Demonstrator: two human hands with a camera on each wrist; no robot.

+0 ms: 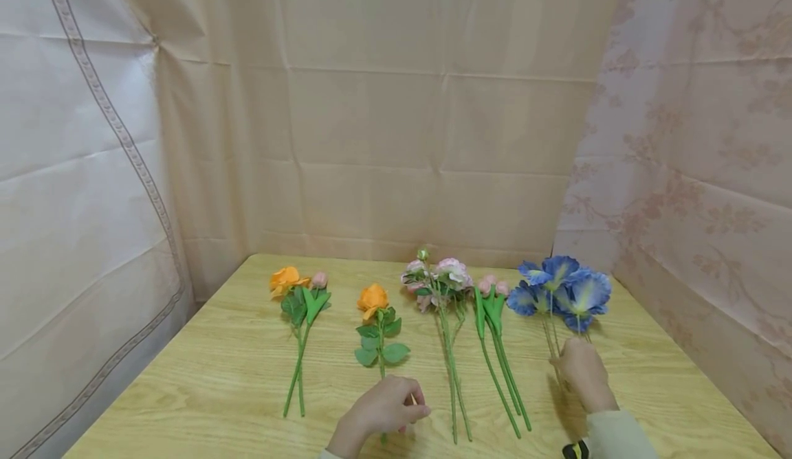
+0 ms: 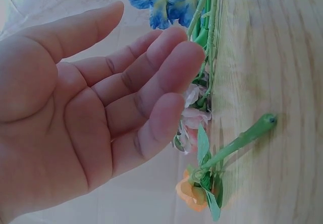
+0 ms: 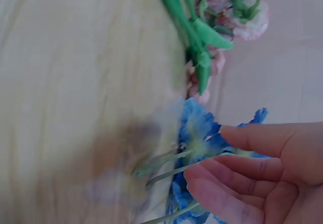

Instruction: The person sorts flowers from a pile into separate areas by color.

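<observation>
In the head view my right hand [image 1: 581,371] is over the stems of the blue flowers [image 1: 588,295] at the table's right. The right wrist view shows the thumb and fingers apart, with thin stems [image 3: 169,174] beside the fingertips and no clear pinch on them. My left hand [image 1: 386,405] hovers over the lower stem of a single orange rose [image 1: 373,299], partly hiding that stem. Its fingers are loosely bent and the palm [image 2: 50,138] holds nothing in the left wrist view.
Pink tulips [image 1: 493,301] and pink-white flowers [image 1: 454,273] lie between the hands. An orange flower [image 1: 286,280] and a pink tulip [image 1: 318,280] cross stems at left. Cloth [image 1: 396,136] hangs behind the wooden table [image 1: 204,370]. A black-and-yellow object [image 1: 575,450] is by the right sleeve.
</observation>
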